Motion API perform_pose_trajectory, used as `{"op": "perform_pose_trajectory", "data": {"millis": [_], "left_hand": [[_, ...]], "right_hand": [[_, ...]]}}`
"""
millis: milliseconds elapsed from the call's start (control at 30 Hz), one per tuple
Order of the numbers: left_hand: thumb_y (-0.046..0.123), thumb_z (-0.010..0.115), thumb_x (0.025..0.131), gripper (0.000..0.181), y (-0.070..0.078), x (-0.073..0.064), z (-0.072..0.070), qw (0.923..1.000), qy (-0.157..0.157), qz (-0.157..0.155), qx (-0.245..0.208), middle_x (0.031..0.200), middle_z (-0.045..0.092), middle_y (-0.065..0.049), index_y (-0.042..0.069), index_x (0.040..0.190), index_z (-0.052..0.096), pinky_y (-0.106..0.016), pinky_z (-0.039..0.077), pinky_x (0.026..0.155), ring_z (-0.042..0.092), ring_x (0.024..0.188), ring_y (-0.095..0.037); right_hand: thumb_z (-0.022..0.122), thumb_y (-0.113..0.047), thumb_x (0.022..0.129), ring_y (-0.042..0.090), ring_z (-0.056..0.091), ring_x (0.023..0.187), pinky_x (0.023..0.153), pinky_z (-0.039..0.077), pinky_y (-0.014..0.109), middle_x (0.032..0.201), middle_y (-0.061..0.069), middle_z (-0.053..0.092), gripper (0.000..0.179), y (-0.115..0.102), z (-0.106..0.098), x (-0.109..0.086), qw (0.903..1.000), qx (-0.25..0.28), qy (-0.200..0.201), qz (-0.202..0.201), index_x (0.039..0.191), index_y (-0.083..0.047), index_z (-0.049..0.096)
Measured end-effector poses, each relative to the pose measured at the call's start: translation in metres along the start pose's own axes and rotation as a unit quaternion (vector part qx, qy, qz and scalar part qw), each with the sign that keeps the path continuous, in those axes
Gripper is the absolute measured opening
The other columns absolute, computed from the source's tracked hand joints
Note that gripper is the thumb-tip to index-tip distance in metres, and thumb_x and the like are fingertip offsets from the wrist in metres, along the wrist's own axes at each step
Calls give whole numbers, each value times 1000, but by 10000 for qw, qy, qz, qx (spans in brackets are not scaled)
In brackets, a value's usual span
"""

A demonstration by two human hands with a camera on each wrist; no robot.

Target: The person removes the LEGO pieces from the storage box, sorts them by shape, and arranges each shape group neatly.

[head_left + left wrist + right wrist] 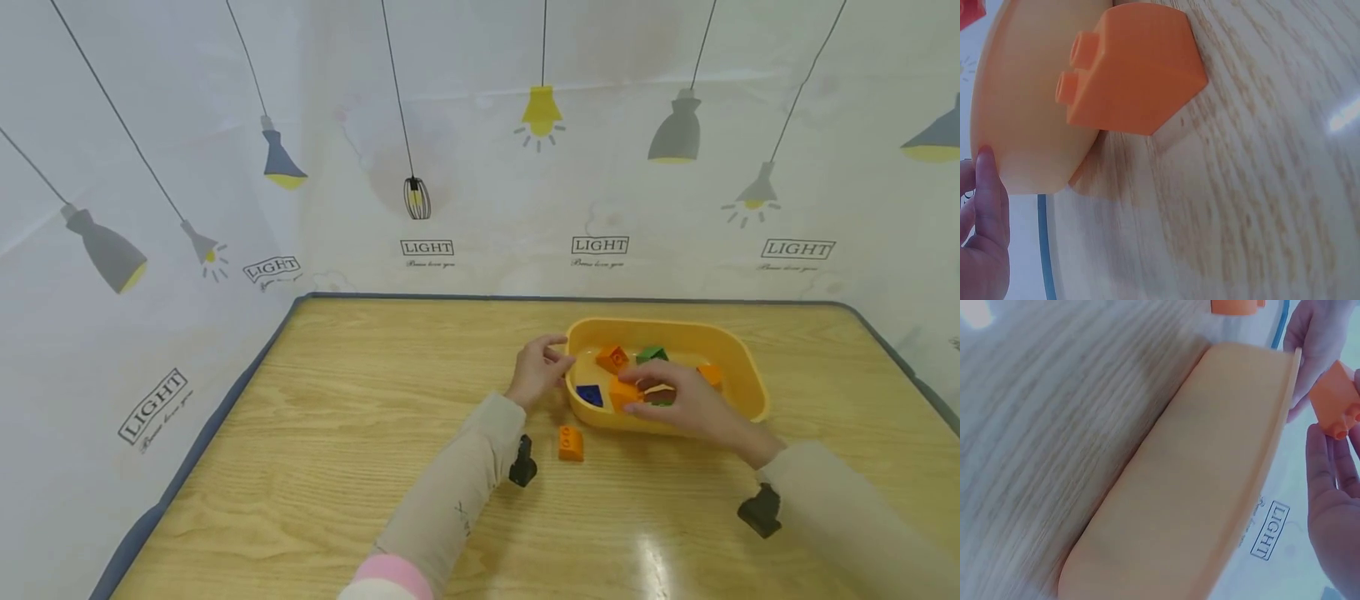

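Note:
A yellow-orange plastic tub (697,333) stands on the table. My right hand (693,404) pinches an orange toy brick (1333,397) between thumb and fingers, over the near side of the tub. My left hand (536,371) is at the tub's left end, its fingertips touching the rim and outer wall with nothing gripped. Inside the tub lie a blue brick (590,395), a green brick (652,355) and orange bricks (612,359); the right hand partly hides others. Another orange brick (1141,69), with studs and a curved side, lies on the table just outside the tub.
The wood-grain table (360,433) has a dark blue edge (450,297) along the back and left. Behind it hangs a pale sheet printed with lamps (542,108). A dark wrist-worn device (522,461) shows by the left sleeve, another (761,510) by the right.

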State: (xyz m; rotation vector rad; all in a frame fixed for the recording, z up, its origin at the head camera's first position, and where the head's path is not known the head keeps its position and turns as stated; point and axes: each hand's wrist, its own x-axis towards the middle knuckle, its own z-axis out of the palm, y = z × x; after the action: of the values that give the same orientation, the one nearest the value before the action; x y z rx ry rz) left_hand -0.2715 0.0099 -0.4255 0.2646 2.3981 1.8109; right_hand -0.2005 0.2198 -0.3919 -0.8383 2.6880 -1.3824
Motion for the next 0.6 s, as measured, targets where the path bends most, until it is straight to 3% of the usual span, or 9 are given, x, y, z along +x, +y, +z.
{"op": "perform_pose_trajectory", "data": {"millis": [200, 600], "left_hand": [[6, 59, 85, 36, 0, 0, 0, 10000, -9, -13, -16, 81, 56, -7, 1, 120, 52, -35, 55, 61, 54, 59, -12], [6, 60, 84, 35, -1, 3, 2, 9999, 44, -64, 87, 79, 56, -6, 3, 118, 53, -35, 55, 60, 54, 58, -12]], "right_hand": [[70, -15, 76, 10, 56, 87, 74, 53, 31, 100, 7, 60, 32, -7, 7, -10, 9997, -111, -85, -186, 104, -3, 61], [68, -19, 78, 9, 56, 85, 74, 52, 32, 97, 7, 61, 30, -5, 24, -29, 9968, -92, -712, -362, 102, -2, 61]]}}
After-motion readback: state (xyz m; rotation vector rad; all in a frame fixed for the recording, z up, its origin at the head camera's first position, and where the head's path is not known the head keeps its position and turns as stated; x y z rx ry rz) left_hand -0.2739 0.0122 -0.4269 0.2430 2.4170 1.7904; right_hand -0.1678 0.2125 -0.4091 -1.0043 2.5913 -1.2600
